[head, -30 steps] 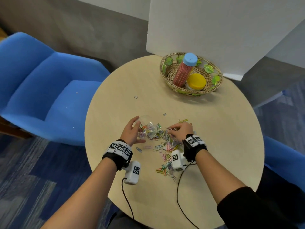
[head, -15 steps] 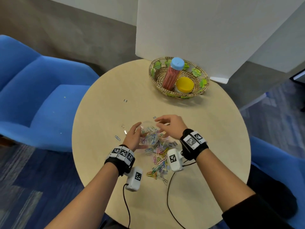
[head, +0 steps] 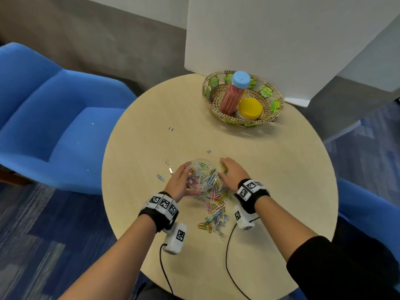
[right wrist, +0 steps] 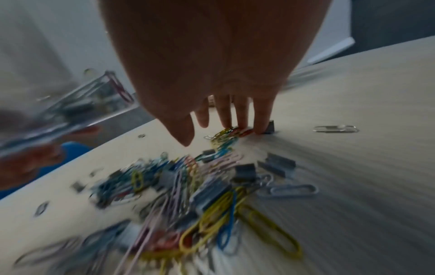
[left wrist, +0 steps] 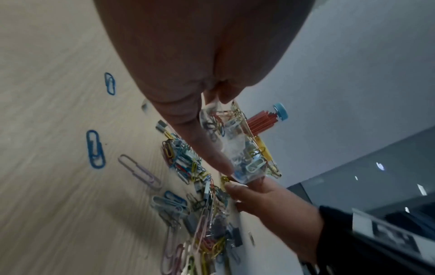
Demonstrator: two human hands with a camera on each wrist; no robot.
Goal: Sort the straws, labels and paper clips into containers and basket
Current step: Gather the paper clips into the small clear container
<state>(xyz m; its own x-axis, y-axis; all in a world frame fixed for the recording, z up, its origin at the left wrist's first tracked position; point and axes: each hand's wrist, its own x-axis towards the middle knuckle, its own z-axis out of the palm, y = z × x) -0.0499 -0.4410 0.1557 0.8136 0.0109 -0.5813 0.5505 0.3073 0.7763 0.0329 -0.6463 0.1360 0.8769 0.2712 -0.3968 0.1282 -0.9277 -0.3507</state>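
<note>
My left hand (head: 178,182) grips a clear plastic container (head: 202,176) partly filled with coloured paper clips, tilted low over the round table (head: 281,169). In the left wrist view the thumb lies along the container (left wrist: 237,148). My right hand (head: 232,173) lies just right of it, fingers (right wrist: 235,115) straight and pressing down on a few yellow and red clips (right wrist: 226,135). A loose pile of paper clips (head: 214,213) spreads between my wrists. At the far side, a woven basket (head: 275,111) holds a blue-lidded jar of red straws (head: 232,94) and a yellow-lidded container (head: 250,108).
A stray blue clip (head: 160,178) and small metal pieces (head: 171,129) lie left of and beyond the container. Grey staple blocks (right wrist: 277,165) mix with the pile. Blue chairs (head: 54,118) stand to the left, and a white board (head: 259,35) rises behind the basket.
My right hand left the container's mouth, lifted over it, and came down on the table to its right. The left hand kept its hold on the container.
</note>
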